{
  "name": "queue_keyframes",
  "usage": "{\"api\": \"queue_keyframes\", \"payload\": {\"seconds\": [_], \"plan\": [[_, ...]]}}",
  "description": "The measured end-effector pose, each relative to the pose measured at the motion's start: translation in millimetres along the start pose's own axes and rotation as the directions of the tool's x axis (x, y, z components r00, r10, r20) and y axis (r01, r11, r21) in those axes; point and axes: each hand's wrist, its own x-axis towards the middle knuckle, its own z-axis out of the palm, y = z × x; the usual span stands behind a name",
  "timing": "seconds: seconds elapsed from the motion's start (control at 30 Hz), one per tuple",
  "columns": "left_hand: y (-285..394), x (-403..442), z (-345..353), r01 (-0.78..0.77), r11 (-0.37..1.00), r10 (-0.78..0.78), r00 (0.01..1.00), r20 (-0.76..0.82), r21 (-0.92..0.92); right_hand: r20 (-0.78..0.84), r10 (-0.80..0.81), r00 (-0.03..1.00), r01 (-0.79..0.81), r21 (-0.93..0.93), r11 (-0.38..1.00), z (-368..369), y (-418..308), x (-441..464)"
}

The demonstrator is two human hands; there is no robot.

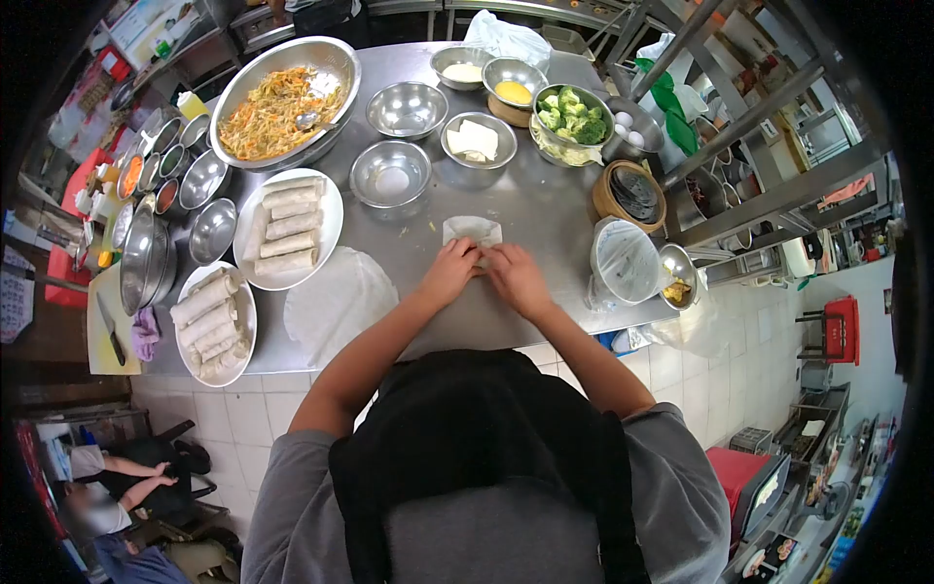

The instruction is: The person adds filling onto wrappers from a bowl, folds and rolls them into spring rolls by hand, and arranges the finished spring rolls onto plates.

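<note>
A thin white spring roll wrapper (473,230) lies on the steel table in front of me, its far part showing past my fingertips. My left hand (452,270) and my right hand (516,278) meet at its near edge, fingers curled closely together over it. Whatever is under the fingers is hidden. To the left, a stack of round wrapper sheets (341,305) rests on the table. Finished-looking rolls (292,227) lie on an oval white plate (333,209), and more rolls (209,326) fill a second plate (250,341).
A large steel bowl (347,73) holds shredded vegetable filling (277,112). Several smaller bowls stand along the back, including one with broccoli (572,115). A lined plastic tub (626,261) is at right. On the far-left board (102,331) lies a knife (112,331). Another person (126,482) sits lower left.
</note>
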Motion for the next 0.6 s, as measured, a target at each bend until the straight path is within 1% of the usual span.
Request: {"api": "queue_keyframes", "payload": {"seconds": [0.1,0.17,0.2,0.23,0.3,0.37,0.4,0.5,0.6], "plan": [[1,2,-3,0.005,1.0,-0.005,1.0,-0.005,-0.029,-0.038,0.06,0.997,-0.062,-0.06,0.996,17,-10,-12],[2,5,-8,0.061,0.986,-0.06,0.998,0.009,-0.153,-0.047,0.084,0.995,-0.088,-0.086,0.992,22,-9,-15],[4,7,-14,0.087,0.973,-0.085,0.996,0.02,-0.214,-0.047,0.062,0.997,-0.066,-0.085,0.994,22,-7,-15],[4,9,-22,0.135,0.923,-0.117,0.991,0.07,-0.361,-0.047,0.04,0.998,-0.043,-0.085,0.995,22,-5,-14],[-2,12,-39,0.244,0.75,-0.163,0.969,0.185,-0.614,-0.025,0.02,0.999,-0.022,-0.082,0.996,22,-3,-12],[-24,21,-53,0.072,0.921,-0.055,0.997,0.054,-0.383,0.014,0.023,1.0,-0.022,-0.08,0.997,20,-3,-9],[-35,25,-59,-0.014,0.969,0.014,1.0,-0.001,-0.246,0.013,0.023,1.0,-0.022,-0.081,0.997,19,-3,-9],[-53,31,-68,0.02,0.999,-0.016,0.989,0.15,-0.028,0.015,0.012,1.0,-0.011,-0.094,0.996,19,0,-8],[-48,36,-68,0.087,0.996,-0.082,0.978,0.192,-0.014,0.015,0.003,1.0,-0.001,-0.109,0.994,24,5,-9]]}}
